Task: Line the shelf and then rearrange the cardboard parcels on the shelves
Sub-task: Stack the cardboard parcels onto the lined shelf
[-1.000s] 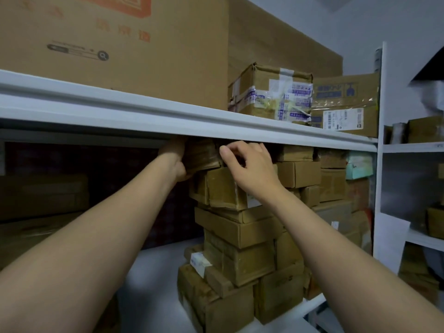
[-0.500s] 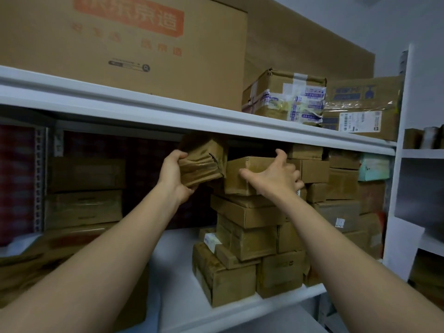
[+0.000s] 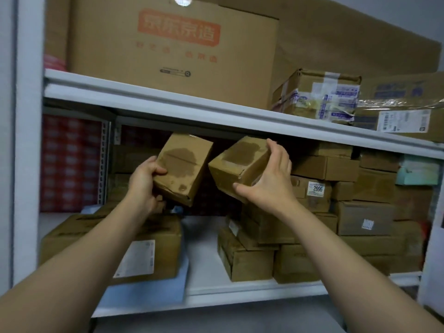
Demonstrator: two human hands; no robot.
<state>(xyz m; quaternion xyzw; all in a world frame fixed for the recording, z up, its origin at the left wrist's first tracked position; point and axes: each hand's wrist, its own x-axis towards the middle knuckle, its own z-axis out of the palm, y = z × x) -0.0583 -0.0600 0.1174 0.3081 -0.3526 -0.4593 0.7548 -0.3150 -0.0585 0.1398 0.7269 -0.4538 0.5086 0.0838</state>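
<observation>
While the left hand (image 3: 144,183) grips one box (image 3: 183,168), the right hand (image 3: 270,179) grips another (image 3: 236,164). Both tilt above the shelf (image 3: 206,267).

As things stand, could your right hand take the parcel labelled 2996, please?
Probably not yet: the right hand holds a stained parcel, though the 2996 parcel sits close behind, unblocked.

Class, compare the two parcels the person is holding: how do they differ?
The left parcel stands taller, leaning right; the right parcel lies flatter. The left hand grips its parcel's lower corner; the right hand spans its parcel's end. Both are brown cardboard with a dark stain, held in the air.
</observation>
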